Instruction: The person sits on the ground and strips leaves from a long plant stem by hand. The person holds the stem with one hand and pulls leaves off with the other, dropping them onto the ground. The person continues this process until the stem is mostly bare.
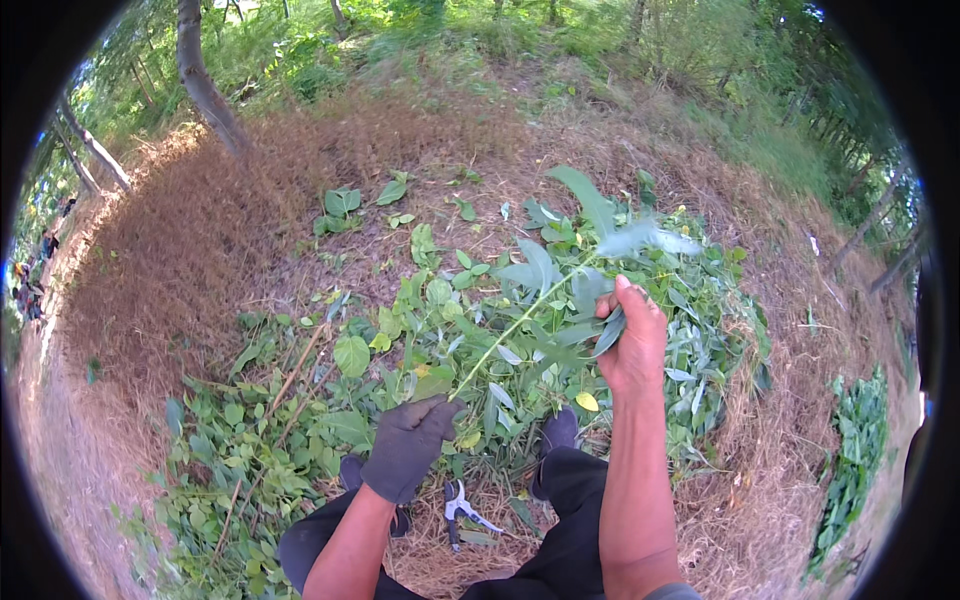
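My left hand (412, 442), in a dark grey glove, is closed around the lower end of a green leafy stem (517, 322). The stem slants up to the right, and long pale green leaves spread from its far end. My bare right hand (634, 330) grips some of these leaves between thumb and fingers, beside the upper stem. Beneath both hands lies a broad heap of cut leaves and stems (690, 300). A pair of pruning shears (461, 514) with pale metal parts and dark handles rests on dry grass between my legs.
More leafy cuttings (232, 457) and brown sticks (298, 367) lie to the left. Another green pile (851, 457) is at the far right. Dry brown brush (180, 232) and a tree trunk (206, 90) stand ahead on the left. My shoes (559, 431) touch the heap's near edge.
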The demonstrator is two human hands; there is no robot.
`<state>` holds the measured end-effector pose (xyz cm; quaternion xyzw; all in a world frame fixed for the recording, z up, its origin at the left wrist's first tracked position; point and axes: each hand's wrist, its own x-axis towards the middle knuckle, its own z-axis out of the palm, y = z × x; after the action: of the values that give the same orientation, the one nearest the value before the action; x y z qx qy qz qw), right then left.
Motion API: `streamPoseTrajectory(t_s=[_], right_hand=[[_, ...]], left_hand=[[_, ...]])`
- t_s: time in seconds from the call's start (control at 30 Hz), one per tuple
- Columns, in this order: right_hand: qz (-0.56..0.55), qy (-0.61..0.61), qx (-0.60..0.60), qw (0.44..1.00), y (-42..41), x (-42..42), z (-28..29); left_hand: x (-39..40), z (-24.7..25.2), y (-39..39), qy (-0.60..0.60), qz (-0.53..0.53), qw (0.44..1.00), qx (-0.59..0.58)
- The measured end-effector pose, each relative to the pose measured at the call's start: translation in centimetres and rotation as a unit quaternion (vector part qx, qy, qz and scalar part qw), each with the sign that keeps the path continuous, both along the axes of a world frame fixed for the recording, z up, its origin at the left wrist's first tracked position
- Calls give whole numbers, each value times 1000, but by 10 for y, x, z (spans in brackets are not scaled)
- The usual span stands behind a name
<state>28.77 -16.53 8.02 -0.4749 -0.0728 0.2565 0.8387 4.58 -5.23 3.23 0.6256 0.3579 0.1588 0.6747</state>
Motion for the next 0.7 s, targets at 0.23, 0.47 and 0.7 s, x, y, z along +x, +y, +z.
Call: streamPoseTrajectory(t_s=[0.23, 0.47, 0.7], right_hand=[[112, -106, -58, 986, 18, -23, -9], [130, -193, -35, 972, 21, -33, -1], [119, -297, -137, 938, 18, -27, -13]], left_hand=[[1, 7, 0, -16, -38, 998, -53], [-2, 16, 7, 8, -73, 991, -116], [-2, 15, 13, -18, -71, 990, -121]])
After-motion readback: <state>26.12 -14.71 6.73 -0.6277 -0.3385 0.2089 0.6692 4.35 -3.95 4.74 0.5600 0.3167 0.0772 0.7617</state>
